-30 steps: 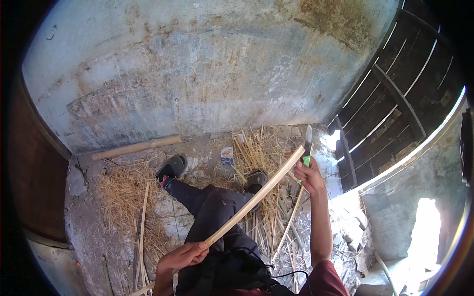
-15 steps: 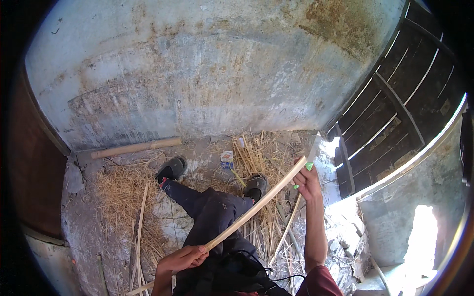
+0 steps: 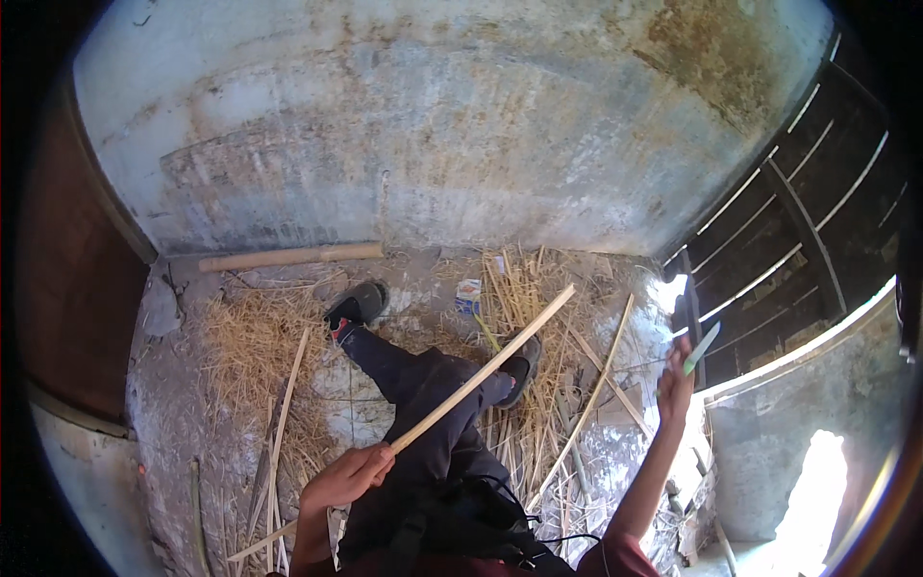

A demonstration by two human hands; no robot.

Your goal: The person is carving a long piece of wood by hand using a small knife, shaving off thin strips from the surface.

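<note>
My left hand (image 3: 354, 475) is closed round the lower end of a long pale strip of split bamboo or wood (image 3: 484, 372). The strip slants up to the right over my dark-trousered legs, its far end free in the air. Out to the right, my right hand (image 3: 676, 385) grips a knife (image 3: 703, 349) with a green handle and a pale blade pointing up to the right. The knife is well apart from the strip. My fingers hide most of its handle.
Curly shavings (image 3: 260, 351) lie on the floor at left, with more strips (image 3: 524, 288) ahead and a long strip (image 3: 584, 423) at right. A bamboo pole (image 3: 291, 257) lies along the stained wall (image 3: 433, 144). A small blue-white box (image 3: 468, 296) is near my shoe (image 3: 358, 304). Dark slatted boards (image 3: 779, 231) stand at right.
My right hand with the knife has left the strip's far end and swung out to the right. The strip's far end is now unsupported, and my left hand still holds the near end.
</note>
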